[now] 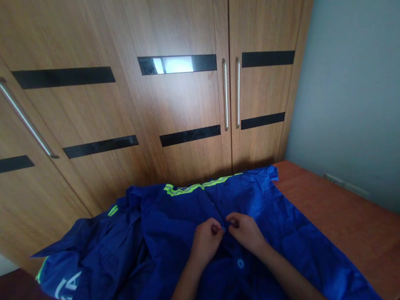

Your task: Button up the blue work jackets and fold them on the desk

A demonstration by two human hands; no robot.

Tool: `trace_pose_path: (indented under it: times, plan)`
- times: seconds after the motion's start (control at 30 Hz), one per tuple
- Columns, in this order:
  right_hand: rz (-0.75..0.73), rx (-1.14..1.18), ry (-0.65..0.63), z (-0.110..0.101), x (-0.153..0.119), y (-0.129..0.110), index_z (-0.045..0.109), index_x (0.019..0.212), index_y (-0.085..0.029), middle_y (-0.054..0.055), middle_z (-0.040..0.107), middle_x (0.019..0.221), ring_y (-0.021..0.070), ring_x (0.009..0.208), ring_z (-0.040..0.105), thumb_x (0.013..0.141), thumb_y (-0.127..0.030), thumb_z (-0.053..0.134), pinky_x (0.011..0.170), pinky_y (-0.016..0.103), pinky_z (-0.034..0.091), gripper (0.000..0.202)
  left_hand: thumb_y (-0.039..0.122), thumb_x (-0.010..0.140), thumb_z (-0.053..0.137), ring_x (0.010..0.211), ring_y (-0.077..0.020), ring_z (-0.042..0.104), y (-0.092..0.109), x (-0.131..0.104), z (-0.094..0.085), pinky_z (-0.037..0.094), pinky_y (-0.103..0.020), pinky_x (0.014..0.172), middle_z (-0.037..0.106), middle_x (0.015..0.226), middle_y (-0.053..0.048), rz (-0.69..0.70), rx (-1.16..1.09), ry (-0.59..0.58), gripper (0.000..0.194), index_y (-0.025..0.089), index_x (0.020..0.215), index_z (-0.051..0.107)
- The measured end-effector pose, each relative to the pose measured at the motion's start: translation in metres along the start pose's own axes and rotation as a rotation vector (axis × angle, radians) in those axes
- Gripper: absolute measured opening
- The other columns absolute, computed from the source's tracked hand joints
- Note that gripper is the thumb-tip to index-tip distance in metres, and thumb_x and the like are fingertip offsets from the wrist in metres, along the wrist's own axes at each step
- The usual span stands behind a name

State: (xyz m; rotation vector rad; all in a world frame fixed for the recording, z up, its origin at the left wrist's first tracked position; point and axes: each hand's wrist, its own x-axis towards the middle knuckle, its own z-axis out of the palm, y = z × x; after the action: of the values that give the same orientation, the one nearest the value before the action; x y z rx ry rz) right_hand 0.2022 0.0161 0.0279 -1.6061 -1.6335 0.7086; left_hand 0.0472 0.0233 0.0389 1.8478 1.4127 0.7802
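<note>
A blue work jacket with fluorescent yellow-green trim lies spread over a reddish-brown tabletop. My left hand pinches the front opening beside a small button. Just across the opening, my right hand has its fingers closed on the facing edge of the jacket front. The fingertips of both hands are close together but apart. Lower down the front, a larger pale blue button shows between my forearms. White lettering is visible on a folded part at the left.
Wooden wardrobe doors with black strips and metal handles rise behind the table. Bare tabletop shows to the right, beside a pale wall. A wall socket strip sits low on that wall.
</note>
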Motion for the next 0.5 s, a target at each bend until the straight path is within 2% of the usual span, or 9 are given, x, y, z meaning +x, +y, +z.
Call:
trace_pose_path:
  times: [0.1, 0.23, 0.37, 0.5]
  plan:
    - [0.031, 0.284, 0.014, -0.001, 0.001, 0.009, 0.067, 0.091, -0.018, 0.002, 0.071, 0.08, 0.018, 0.074, 0.065, 0.069, -0.015, 0.053, 0.065, 0.026, 0.048, 0.026, 0.025, 0.075, 0.056, 0.059, -0.0136, 0.061, -0.002, -0.001, -0.001, 0.044, -0.022, 0.056, 0.064, 0.061, 0.001, -0.055, -0.195, 0.004, 0.008, 0.018, 0.074, 0.058]
    - [0.143, 0.664, 0.026, -0.006, -0.004, 0.005, 0.069, 0.093, -0.018, 0.002, 0.07, 0.077, 0.0175, 0.065, 0.062, 0.067, -0.029, 0.065, 0.051, 0.024, 0.041, 0.028, 0.036, 0.076, 0.056, 0.059, -0.0133, 0.064, 0.005, -0.006, -0.003, 0.044, -0.021, 0.051, 0.069, 0.071, -0.004, -0.108, -0.407, 0.038, 0.02, 0.016, 0.079, 0.057]
    - [0.153, 0.88, 0.0, -0.008, -0.006, 0.001, 0.069, 0.097, -0.019, 0.003, 0.07, 0.082, 0.0163, 0.067, 0.061, 0.064, -0.029, 0.072, 0.054, 0.023, 0.04, 0.034, 0.038, 0.075, 0.059, 0.06, -0.0131, 0.064, 0.015, -0.009, 0.001, 0.044, -0.021, 0.052, 0.07, 0.072, -0.004, -0.095, -0.507, 0.121, 0.022, 0.017, 0.079, 0.057]
    - [0.109, 0.917, 0.032, -0.01, -0.007, 0.003, 0.07, 0.098, -0.02, 0.004, 0.071, 0.09, 0.0192, 0.078, 0.062, 0.064, -0.03, 0.075, 0.063, 0.026, 0.044, 0.036, 0.032, 0.073, 0.062, 0.06, -0.0139, 0.062, 0.019, -0.01, 0.007, 0.045, -0.022, 0.056, 0.064, 0.062, 0.001, -0.048, -0.494, 0.211, 0.014, 0.018, 0.076, 0.057]
